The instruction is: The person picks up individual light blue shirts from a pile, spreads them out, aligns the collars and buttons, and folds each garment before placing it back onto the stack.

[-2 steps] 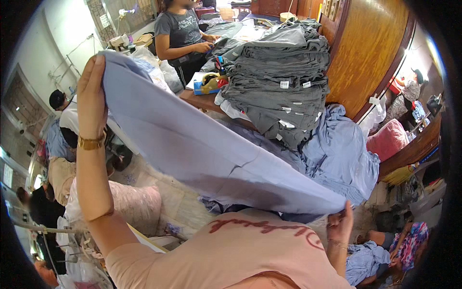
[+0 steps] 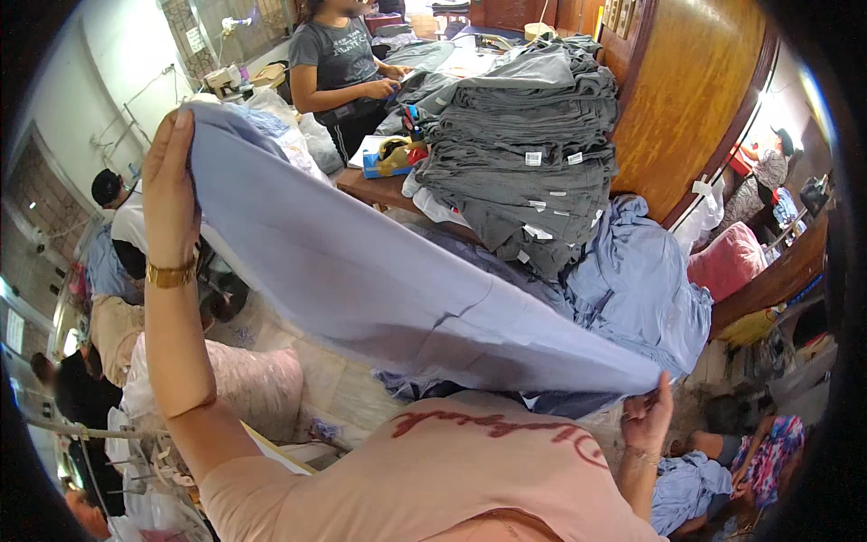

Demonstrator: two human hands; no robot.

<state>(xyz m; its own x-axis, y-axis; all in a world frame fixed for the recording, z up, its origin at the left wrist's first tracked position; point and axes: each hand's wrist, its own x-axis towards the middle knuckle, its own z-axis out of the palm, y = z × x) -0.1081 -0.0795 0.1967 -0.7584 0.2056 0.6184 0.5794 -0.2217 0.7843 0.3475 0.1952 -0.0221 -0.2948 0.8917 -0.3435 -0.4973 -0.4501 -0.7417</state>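
Note:
A light blue piece of cloth (image 2: pixel 388 262), perhaps a garment, stretches diagonally in front of me, a dark crease or thread line near its middle. My left hand (image 2: pixel 172 167) is raised at the upper left, with its fingers closed on one end of the cloth. Lower down on the right, my right hand (image 2: pixel 646 415) pinches the opposite end. The lower edge hangs near my chest, and its far side is hidden. Beyond it, folded dark grey garments (image 2: pixel 524 144) with white tags are piled on a table. More light blue cloth (image 2: pixel 632 280) lies heaped to their right.
A tape dispenser (image 2: pixel 395 158) rests on the wooden table (image 2: pixel 372 188). Behind it stands a person in a grey shirt (image 2: pixel 334 68). A stuffed pale sack (image 2: pixel 253 384) is on the floor at left. At lower right sits someone with blue cloth (image 2: pixel 691 488).
My right hand has shifted slightly right and up with its end of the cloth. The left hand has moved a little left and down, drawing the cloth slightly wider.

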